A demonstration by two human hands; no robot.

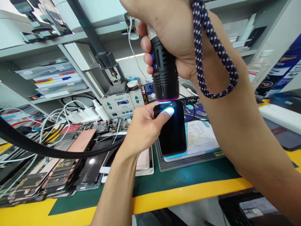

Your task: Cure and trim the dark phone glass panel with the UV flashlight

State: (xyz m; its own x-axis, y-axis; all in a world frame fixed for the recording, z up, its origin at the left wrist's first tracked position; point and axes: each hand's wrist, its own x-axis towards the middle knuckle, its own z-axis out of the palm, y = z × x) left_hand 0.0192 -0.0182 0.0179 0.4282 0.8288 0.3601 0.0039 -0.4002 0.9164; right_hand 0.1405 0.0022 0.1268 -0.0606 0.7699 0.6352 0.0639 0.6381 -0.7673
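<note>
My right hand (169, 37) is wrapped round a black ribbed flashlight (166, 78), which points down with its lit end just above the top of a dark phone (173, 135). A dotted cord (219, 55) hangs from it past my right wrist. My left hand (147, 125) grips the phone's upper left edge, its thumb over the top of the screen and brightly lit. The phone's lower part is over a white and blue booklet (202, 136) on a grey perforated mat (188, 161). My left fingers behind the phone are hidden.
Stacked phone parts (63, 169) and white cables (44, 128) fill the left side. A grey control unit (122, 105) stands behind, below shelves (54, 40). A black hose (58, 152) crosses in front at left. The yellow table edge (188, 193) runs nearest me.
</note>
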